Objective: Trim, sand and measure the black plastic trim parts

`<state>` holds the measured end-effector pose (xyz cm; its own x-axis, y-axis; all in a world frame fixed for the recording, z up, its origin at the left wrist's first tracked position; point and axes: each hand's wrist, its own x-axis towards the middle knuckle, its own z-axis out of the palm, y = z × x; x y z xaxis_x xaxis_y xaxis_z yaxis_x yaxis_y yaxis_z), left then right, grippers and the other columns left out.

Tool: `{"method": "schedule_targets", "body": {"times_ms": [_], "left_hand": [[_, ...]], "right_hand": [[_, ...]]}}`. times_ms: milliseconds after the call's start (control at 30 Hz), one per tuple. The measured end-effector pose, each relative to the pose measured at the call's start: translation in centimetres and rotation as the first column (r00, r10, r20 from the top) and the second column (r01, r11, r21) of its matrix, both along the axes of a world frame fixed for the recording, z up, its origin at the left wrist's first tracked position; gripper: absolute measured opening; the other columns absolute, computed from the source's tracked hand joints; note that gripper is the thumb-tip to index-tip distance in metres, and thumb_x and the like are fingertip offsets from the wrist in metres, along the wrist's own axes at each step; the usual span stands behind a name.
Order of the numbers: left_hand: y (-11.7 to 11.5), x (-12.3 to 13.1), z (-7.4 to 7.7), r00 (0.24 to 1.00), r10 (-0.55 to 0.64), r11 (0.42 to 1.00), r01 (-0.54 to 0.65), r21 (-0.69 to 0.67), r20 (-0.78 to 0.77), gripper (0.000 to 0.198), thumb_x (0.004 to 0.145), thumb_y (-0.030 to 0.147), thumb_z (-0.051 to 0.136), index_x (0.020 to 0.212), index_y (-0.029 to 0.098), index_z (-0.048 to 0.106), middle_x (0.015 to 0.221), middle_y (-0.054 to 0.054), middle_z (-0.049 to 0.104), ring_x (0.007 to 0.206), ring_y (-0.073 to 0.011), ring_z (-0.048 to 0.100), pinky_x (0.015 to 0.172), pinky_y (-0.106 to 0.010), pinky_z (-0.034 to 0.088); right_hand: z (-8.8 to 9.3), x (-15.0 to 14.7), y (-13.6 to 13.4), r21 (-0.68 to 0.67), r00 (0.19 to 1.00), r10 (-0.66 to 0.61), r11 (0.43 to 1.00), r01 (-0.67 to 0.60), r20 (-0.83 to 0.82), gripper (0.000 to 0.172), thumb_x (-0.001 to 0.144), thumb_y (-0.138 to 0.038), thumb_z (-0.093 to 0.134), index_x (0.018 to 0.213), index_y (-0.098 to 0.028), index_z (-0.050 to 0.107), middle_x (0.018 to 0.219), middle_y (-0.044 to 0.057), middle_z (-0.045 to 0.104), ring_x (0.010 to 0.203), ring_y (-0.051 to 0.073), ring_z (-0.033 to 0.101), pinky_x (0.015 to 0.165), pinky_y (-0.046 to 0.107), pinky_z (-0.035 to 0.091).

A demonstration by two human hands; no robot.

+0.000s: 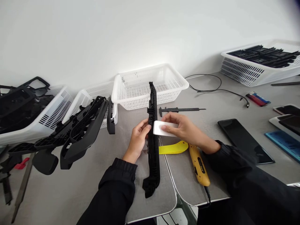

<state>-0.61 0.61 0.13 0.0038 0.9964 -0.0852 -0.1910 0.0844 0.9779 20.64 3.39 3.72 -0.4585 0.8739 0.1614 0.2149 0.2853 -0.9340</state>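
A long black plastic rail point(153, 137) lies lengthwise at the middle of the grey table, across the seam between two tabletops. My left hand point(138, 139) grips its left side near the middle, fingers curled on it. My right hand point(185, 129) holds a flat white rectangular block point(161, 128) pressed against the rail's right side. Just below my right hand lie a yellow toothed strip point(173, 147) and a yellow-handled tool point(199, 165) with a cord.
An empty white basket point(150, 86) stands behind the rail, a black caliper point(180, 109) beside it. Black moulded parts point(77, 134) and more baskets point(53, 106) fill the left. At right: a dark tablet point(243, 139), a cable point(217, 89), phones point(287, 110), a basket of black parts point(262, 64).
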Motion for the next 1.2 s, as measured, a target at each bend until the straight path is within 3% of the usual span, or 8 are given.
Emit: {"method": "schedule_targets", "body": {"times_ms": [167,400,533,700,867,1067,1200], "left_hand": [[0.2,0.1,-0.2,0.995,0.099,0.992,-0.098,0.079,-0.005,0.036,0.087,0.038,0.076,0.119,0.021,0.078,0.119,-0.007,0.079,0.114,-0.0249,0.07,0.099,-0.034,0.052],[0.2,0.0,0.0,0.986,0.165,0.983,-0.164,0.081,-0.006,0.036,0.088,0.04,0.075,0.12,0.024,0.078,0.122,-0.006,0.079,0.121,-0.026,0.069,0.102,-0.035,0.051],[0.2,-0.1,0.0,0.989,0.151,0.986,-0.15,0.074,0.0,0.038,0.088,0.04,0.076,0.122,0.023,0.077,0.123,-0.007,0.078,0.122,-0.0265,0.068,0.104,-0.036,0.051],[0.1,0.0,0.0,0.999,0.026,0.998,-0.025,0.051,-0.019,0.041,0.087,0.042,0.078,0.123,0.023,0.077,0.122,-0.007,0.078,0.115,-0.0261,0.07,0.098,-0.035,0.053],[-0.1,0.0,0.3,0.997,-0.071,0.997,0.072,0.037,-0.025,0.042,0.087,0.043,0.079,0.124,0.022,0.078,0.116,-0.007,0.079,0.105,-0.0235,0.071,0.089,-0.032,0.054],[-0.1,0.0,0.2,0.996,-0.084,0.995,0.085,0.051,-0.016,0.041,0.087,0.041,0.078,0.124,0.022,0.078,0.117,-0.007,0.079,0.108,-0.0237,0.071,0.094,-0.033,0.053],[0.1,0.0,-0.1,1.0,0.024,0.997,-0.024,0.072,-0.003,0.04,0.088,0.042,0.078,0.124,0.023,0.078,0.122,-0.007,0.078,0.12,-0.0267,0.069,0.103,-0.036,0.051]], "right_hand": [[1.0,-0.6,-1.2,-0.053,0.974,0.213,0.976,-0.209,0.078,0.021,0.094,-0.041,0.074,0.098,-0.021,0.068,0.096,0.004,0.073,0.083,0.019,0.063,0.075,0.032,0.048],[1.6,-1.0,-2.3,-0.097,0.882,0.422,0.907,-0.41,0.209,0.011,0.086,-0.024,0.078,0.09,-0.022,0.069,0.079,-0.003,0.068,0.068,0.013,0.057,0.063,0.027,0.04],[1.3,-0.7,-1.7,-0.122,0.928,0.34,0.938,-0.323,0.155,0.013,0.088,-0.029,0.078,0.092,-0.021,0.068,0.085,-0.001,0.07,0.073,0.015,0.06,0.066,0.028,0.043],[0.8,0.3,-0.1,-0.056,1.0,0.018,0.998,-0.017,0.021,0.024,0.092,-0.044,0.074,0.094,-0.021,0.067,0.09,0.003,0.07,0.081,0.019,0.062,0.072,0.031,0.047],[0.2,0.7,0.8,-0.026,0.97,-0.224,0.975,0.223,-0.094,0.034,0.09,-0.052,0.075,0.097,-0.021,0.066,0.097,0.006,0.072,0.086,0.022,0.064,0.079,0.036,0.049],[0.1,0.8,0.8,-0.038,0.973,-0.209,0.978,0.207,-0.1,0.031,0.091,-0.049,0.076,0.098,-0.021,0.066,0.097,0.005,0.072,0.086,0.021,0.063,0.078,0.036,0.049],[0.6,0.5,0.2,-0.094,0.998,0.057,0.994,-0.06,-0.027,0.028,0.09,-0.046,0.077,0.094,-0.02,0.067,0.089,0.003,0.069,0.079,0.018,0.061,0.071,0.031,0.047]]}}
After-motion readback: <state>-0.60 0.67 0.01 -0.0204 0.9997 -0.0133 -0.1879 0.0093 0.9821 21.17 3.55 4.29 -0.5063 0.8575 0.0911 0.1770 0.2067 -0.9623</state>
